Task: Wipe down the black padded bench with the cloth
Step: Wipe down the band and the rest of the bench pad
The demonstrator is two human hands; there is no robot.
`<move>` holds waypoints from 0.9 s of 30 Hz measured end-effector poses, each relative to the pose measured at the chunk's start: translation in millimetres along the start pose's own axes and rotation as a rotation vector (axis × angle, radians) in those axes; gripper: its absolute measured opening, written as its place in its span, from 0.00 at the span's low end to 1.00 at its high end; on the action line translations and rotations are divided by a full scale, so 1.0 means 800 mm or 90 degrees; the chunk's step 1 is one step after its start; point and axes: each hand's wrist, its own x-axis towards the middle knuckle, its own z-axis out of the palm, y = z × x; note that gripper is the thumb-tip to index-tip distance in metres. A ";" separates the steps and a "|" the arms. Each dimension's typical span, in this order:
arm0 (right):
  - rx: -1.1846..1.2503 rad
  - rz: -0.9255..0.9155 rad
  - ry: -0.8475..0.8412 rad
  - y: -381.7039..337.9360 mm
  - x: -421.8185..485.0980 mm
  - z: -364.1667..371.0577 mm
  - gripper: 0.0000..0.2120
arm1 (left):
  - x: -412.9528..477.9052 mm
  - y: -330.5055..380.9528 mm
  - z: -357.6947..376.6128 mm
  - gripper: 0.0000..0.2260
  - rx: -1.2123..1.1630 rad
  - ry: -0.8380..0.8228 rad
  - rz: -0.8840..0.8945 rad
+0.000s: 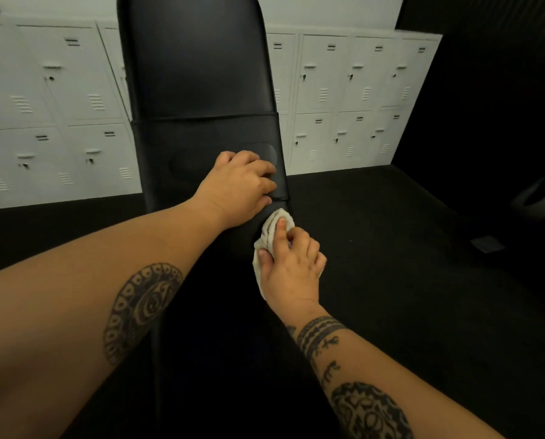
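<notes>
looking down the length of the black padded table (201,74), which runs away from the camera toward a row of white lockers (344,90). pressing the left grip (239,188) down on the pad near its right edge, just above a crosswise seam, fingers loosely bent and lying on the surface, tips close to the edge. seeing a pale sliver above its knuckles, too small to name. holding a bunched white cloth (272,224) in the right grip (293,270): thumb on the near-left side of the wad, forefinger laid over the top, other fingers curled round it. pressing that cloth against the right edge of the table, just below the seam and just beside the left grip, close under its little finger. cannot tell how much of the cloth lies hidden under the palm. reaching in with both forearms bare and tattooed, left from the lower left, right from the lower right. standing over a black floor (391,248), with a small dark grey thing (487,243) on it well off to the right.
</notes>
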 end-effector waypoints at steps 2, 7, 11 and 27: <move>0.007 -0.014 0.028 0.003 -0.001 0.003 0.32 | 0.010 -0.001 0.004 0.15 0.027 -0.007 0.018; -0.003 -0.139 0.067 0.019 -0.005 0.013 0.27 | 0.034 -0.019 -0.005 0.16 0.060 0.002 0.040; -0.016 -0.154 0.087 0.018 0.005 0.015 0.27 | 0.041 -0.027 -0.003 0.14 0.022 0.005 0.058; -0.043 0.010 0.004 0.001 0.051 -0.014 0.27 | 0.057 -0.051 -0.002 0.07 -0.146 -0.049 0.062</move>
